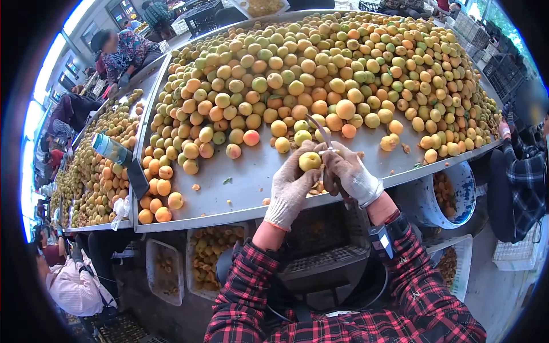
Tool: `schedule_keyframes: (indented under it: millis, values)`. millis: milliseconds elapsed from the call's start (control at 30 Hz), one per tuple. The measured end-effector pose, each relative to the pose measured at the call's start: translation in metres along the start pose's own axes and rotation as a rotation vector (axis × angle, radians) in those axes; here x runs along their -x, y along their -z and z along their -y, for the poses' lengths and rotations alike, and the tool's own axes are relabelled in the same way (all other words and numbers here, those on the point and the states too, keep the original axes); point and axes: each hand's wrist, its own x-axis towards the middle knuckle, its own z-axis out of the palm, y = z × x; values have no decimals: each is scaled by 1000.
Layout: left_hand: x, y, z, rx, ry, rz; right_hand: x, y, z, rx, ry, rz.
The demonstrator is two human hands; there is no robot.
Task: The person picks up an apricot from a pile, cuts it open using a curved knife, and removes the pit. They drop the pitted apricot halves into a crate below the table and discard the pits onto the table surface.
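Fingers (294, 171) of the gloved left hand (289, 191) clamp a small yellow-green apricot (309, 161) above the near edge of the steel table (251, 183). The gloved right hand (353, 177) grips a thin-bladed knife (319, 130) touching the fruit, in front of a heap of apricots (343, 63).

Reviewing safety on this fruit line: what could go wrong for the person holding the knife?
1. The knife in the right hand sits close against the apricot gripped by the left hand; a slip might cut that hand, glove or not.
2. At the table front edge, loose fruit may roll off.
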Motion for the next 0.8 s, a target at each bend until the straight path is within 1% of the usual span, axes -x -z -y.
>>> schedule_keyframes:
  millis: [33,67,133,167,200,267,300,467,533,667,733,800]
  values:
    - [-2,1,-2,54,-17,-25,-2,1,-3,182,244,-21]
    - [-2,4,-6,88,-69,5,1,4,-4,180,244,-25]
    - [-3,10,-11,65,-35,-19,9,2,18,-60,7,-21]
    - [-3,10,-13,66,-33,-14,11,4,20,-100,-10,23]
    - [-2,11,-13,40,-9,-13,13,3,22,-100,-11,19]
    - [0,8,-14,14,17,-11,14,-1,27,-101,14,74]
    - [1,6,-14,21,43,-6,12,-1,24,-145,-28,93]
    - [6,3,-15,60,91,0,12,2,20,-110,-104,100]
    - [7,6,-15,83,135,33,11,2,19,-107,-129,107]
    - [13,5,-17,110,124,24,16,0,26,-79,-196,124]
    - [14,5,-20,-9,82,-6,18,-2,30,-86,-216,134]
    - [15,3,-22,-12,93,-23,18,-6,35,-89,-288,124]
